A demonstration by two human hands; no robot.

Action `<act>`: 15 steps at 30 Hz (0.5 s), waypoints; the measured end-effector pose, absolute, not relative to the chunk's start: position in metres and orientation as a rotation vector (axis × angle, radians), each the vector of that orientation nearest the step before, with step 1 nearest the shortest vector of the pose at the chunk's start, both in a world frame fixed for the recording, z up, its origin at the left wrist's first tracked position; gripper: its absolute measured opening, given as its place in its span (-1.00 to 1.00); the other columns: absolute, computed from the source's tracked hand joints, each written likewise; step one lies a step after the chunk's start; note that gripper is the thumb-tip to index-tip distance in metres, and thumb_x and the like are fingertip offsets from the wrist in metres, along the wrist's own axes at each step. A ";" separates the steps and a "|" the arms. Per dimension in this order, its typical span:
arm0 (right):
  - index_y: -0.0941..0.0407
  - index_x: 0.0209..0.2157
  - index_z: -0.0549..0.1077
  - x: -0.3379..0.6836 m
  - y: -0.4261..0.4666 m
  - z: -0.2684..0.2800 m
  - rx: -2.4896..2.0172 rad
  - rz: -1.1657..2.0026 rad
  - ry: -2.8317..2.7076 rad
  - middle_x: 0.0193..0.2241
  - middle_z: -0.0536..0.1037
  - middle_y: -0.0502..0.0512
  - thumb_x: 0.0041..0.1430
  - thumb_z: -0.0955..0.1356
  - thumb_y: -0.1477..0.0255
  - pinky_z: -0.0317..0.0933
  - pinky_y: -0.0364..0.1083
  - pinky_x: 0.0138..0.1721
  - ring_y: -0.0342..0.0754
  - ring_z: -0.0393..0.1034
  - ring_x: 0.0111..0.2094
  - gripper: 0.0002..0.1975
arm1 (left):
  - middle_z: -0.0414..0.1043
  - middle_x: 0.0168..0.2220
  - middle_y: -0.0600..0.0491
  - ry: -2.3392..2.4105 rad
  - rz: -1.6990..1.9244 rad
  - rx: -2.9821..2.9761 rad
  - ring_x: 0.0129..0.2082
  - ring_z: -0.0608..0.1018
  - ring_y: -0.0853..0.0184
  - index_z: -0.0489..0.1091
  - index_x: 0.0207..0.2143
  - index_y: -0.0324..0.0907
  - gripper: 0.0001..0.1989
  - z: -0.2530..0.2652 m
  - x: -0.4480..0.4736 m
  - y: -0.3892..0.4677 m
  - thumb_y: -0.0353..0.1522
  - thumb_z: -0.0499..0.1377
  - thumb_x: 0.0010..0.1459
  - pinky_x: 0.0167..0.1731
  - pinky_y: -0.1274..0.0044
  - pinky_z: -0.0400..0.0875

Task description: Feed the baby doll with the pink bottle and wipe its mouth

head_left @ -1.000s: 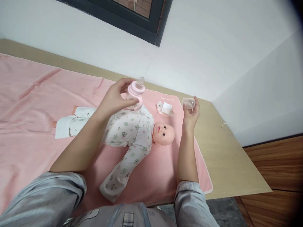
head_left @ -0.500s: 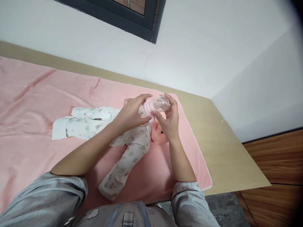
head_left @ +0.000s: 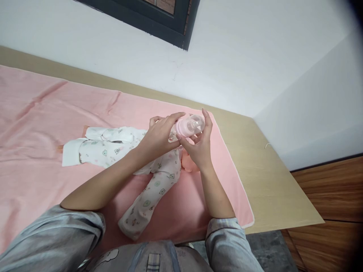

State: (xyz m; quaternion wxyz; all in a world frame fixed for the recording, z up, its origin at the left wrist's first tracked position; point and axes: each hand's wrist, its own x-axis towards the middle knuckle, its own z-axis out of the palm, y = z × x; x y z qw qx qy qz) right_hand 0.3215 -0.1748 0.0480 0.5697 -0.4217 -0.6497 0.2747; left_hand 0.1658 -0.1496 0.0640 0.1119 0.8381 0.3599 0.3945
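Lying sideways above the doll, the small pink plastic baby bottle (head_left: 185, 128) has the left hand (head_left: 159, 136) gripping its base end and the right hand (head_left: 198, 145) closed on its clear domed cap (head_left: 196, 123)

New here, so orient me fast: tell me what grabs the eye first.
Both hands meet above the doll: the left hand and the right hand share a grip on a pink baby bottle with a clear cap. Beneath them the doll in a printed sleepsuit lies on a pink blanket covering the wooden table.

Grey sleeves (head_left: 53, 236) pushed up to the elbows, plaid cuff lining, bare forearms.
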 end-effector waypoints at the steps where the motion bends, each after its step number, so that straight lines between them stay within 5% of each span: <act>1: -0.25 0.37 -0.38 0.322 -0.175 0.049 -0.994 0.632 -1.519 0.42 -0.22 0.07 0.08 0.43 0.07 0.33 0.20 0.17 0.15 -0.01 0.37 0.07 | 0.37 0.14 -0.07 1.047 1.158 2.468 0.03 0.49 0.13 0.14 0.21 -0.18 -0.42 0.064 0.165 -0.150 -0.29 0.21 0.18 0.15 0.28 0.07; 9: -0.25 0.36 -0.37 0.364 -0.163 0.059 -1.042 0.389 -1.417 0.40 -0.23 0.11 0.08 0.43 0.14 0.34 0.19 0.13 0.16 0.07 0.33 0.05 | 0.32 0.19 -0.07 0.938 1.202 2.424 0.15 0.41 0.12 0.10 0.28 -0.14 -0.36 0.077 0.155 -0.164 -0.27 0.24 0.22 0.14 0.33 0.28; 15: -0.15 0.34 -0.20 0.437 -0.127 0.032 -1.253 0.142 -1.238 0.36 -0.09 0.21 0.00 0.43 0.25 0.42 0.15 -0.03 0.10 0.36 0.13 -0.01 | 0.41 0.11 -0.03 0.413 0.957 2.311 0.10 0.46 0.19 0.31 0.15 -0.13 -0.61 0.104 0.137 -0.204 -0.33 0.21 0.30 0.06 0.45 0.39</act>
